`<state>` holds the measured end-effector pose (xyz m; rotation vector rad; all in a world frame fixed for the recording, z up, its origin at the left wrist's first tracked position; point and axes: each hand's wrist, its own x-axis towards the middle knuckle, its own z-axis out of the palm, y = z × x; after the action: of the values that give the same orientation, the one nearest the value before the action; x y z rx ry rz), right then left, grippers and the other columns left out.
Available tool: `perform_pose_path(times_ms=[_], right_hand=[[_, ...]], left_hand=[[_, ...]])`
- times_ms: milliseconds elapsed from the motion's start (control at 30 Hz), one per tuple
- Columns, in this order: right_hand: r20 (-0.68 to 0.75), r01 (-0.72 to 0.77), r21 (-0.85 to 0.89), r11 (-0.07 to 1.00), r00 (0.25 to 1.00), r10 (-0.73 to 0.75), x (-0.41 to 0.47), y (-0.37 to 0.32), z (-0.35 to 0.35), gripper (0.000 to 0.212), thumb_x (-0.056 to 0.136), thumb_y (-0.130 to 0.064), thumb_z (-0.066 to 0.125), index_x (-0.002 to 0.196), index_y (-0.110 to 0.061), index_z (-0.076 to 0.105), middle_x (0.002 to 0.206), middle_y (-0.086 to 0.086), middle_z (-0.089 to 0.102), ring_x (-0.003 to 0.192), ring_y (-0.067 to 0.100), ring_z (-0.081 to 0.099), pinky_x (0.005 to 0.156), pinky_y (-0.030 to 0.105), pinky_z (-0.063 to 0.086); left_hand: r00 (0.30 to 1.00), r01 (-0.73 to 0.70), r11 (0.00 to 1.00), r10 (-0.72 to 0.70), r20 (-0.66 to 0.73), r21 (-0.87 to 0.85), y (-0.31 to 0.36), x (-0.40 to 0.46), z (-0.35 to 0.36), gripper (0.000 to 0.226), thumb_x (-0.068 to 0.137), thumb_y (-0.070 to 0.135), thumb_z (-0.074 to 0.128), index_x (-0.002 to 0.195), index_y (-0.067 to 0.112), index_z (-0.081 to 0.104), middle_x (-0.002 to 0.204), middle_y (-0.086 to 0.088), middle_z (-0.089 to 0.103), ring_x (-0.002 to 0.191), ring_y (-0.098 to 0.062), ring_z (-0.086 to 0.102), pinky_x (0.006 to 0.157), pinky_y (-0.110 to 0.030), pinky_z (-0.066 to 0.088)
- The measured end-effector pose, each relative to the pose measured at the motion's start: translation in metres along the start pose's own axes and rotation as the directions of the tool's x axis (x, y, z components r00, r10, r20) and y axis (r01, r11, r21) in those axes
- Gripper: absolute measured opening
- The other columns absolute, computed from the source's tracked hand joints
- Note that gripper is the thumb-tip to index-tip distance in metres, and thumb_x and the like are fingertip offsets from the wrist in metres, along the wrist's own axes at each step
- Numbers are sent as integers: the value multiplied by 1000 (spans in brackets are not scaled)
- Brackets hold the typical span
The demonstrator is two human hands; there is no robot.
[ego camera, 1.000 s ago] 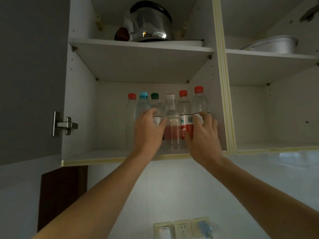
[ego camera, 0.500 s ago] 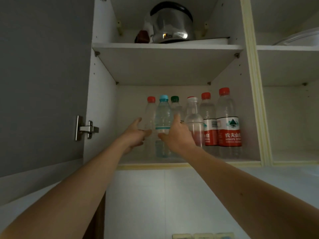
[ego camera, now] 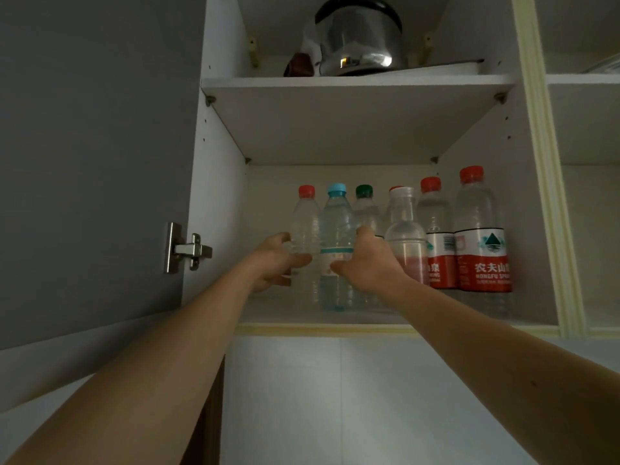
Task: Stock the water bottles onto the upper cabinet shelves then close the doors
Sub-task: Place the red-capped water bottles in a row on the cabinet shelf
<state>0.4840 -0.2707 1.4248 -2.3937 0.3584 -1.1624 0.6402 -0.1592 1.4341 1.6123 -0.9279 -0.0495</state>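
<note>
Bottles stand upright in a row on the lower shelf (ego camera: 396, 325) of the open upper cabinet, seven as far as the caps show. From the left come a red-capped clear bottle (ego camera: 305, 226), a blue-capped bottle (ego camera: 336, 229), a green-capped bottle (ego camera: 365, 209) set further back, a white-capped bottle (ego camera: 404, 229) with pink at its base (a red cap peeks out just behind it), then two red-labelled bottles (ego camera: 483, 243) by the right wall. The left hand (ego camera: 273, 263) curls its thumb and fingers round the red-capped clear bottle at mid-height. The right hand (ego camera: 367, 263) wraps the blue-capped bottle, thumb across its label and fingers behind it. These two bottles touch each other. On the shelf above sits a steel kettle (ego camera: 359, 41). The grey cabinet door (ego camera: 94, 162) hangs open at left on its metal hinge (ego camera: 186, 250).
</note>
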Motion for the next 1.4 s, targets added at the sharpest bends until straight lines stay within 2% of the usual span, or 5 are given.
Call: perform_pose_path(times_ms=[167,533,800,1067,1400], right_hand=[[44,-17,-9,1000,999,17,12,-11,18,62,88,-20,75,135,-6,38,126,16,58,113,32,60,95,41,53],[274,-50,-21,999,960,54,78,-14,63,67,90,-15,72,141,-2,30,126,20,53,108,33,61,74,36,56],[396,-104,-40,994,911,111,118,-18,80,69,90,-11,73,144,-1,32,133,21,51,109,35,66,88,46,59],[399,-40,-15,999,916,43,140,-2,103,50,89,-13,74,132,0,52,124,22,61,102,34,69,84,43,60],[317,95,-24,995,945,-83,146,5,116,62,86,-25,78,136,-3,48,129,16,58,111,32,62,83,37,58]], left_hand=[[982,-27,982,61,-180,189,-6,-1,-13,34,91,17,72,120,18,55,118,-7,66,103,-26,65,83,-40,57],[960,47,824,118,-253,564,-17,20,-30,107,88,20,75,159,18,-4,153,-20,38,134,-36,46,110,-45,41],[969,-29,509,226,-101,860,-17,46,-52,131,74,28,88,152,47,-16,160,-20,15,144,-42,26,113,-60,33],[940,115,-70,330,-85,991,-26,62,-49,129,71,56,83,157,18,-6,149,-26,35,136,-42,33,114,-49,26],[943,261,-405,301,-141,876,-18,58,-45,129,72,67,75,156,5,0,155,-20,33,140,-36,30,118,-45,19]])
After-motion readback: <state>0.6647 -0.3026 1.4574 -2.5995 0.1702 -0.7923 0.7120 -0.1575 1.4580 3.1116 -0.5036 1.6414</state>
